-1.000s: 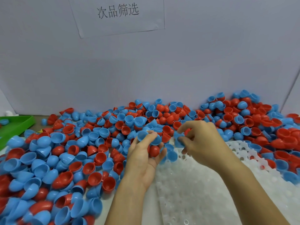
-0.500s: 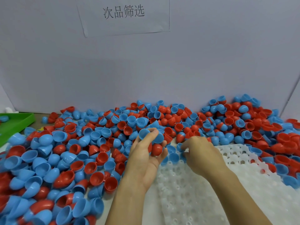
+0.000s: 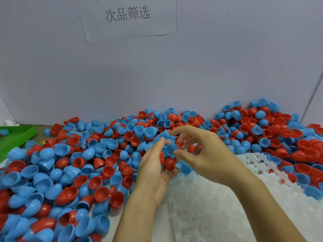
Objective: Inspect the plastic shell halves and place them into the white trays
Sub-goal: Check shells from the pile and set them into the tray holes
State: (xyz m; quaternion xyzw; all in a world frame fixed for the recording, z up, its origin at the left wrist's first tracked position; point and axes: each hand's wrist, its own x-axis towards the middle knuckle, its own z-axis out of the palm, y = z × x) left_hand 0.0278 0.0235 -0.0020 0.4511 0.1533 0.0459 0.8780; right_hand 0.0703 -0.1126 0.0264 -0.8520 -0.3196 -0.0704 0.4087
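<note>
Fingers, left hand: curled round a red shell, which is cradled against the palm; further shells appear to be held, though their number cannot be told.
Fingers, right hand: narrowed to a pinch; a blue shell is held between thumb and a fingertip, the other fingers being spread above it.
Blue shell: raised above the tray's far-left edge, just beside the left fingertips.
Tray: white and perforated, laid beneath the right forearm; loose shells are seen along its far edge.
Pile: red and blue halves spread left, behind and right of the hands.
Green tray: set at far left.
Sign: fixed to the wall.
</note>
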